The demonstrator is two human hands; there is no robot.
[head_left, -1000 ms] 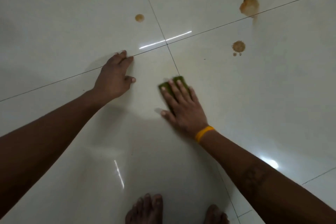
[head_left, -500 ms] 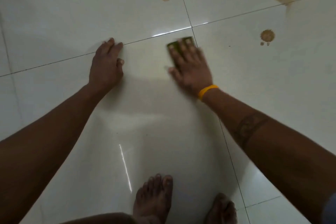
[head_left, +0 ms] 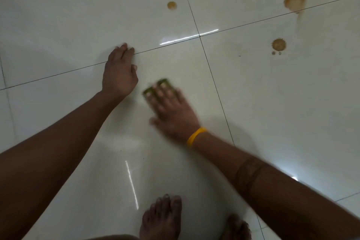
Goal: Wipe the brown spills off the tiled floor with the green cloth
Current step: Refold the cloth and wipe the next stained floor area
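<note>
Fingers of my right hand [head_left: 171, 111] lie flat, pressing the small soft green cloth [head_left: 158, 88] onto the glossy white tiled floor [head_left: 272, 103]; left hand [head_left: 118, 73] rests open nearby. Brown spills [head_left: 278, 44] sit well beyond. Limp and light, it probably slides best under a flat palm.

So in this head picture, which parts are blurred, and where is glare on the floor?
Head view: the right hand and green cloth are motion-blurred; the left hand is fairly sharp. Glare streaks lie on the tiled floor near the tile joint and near the feet.
</note>
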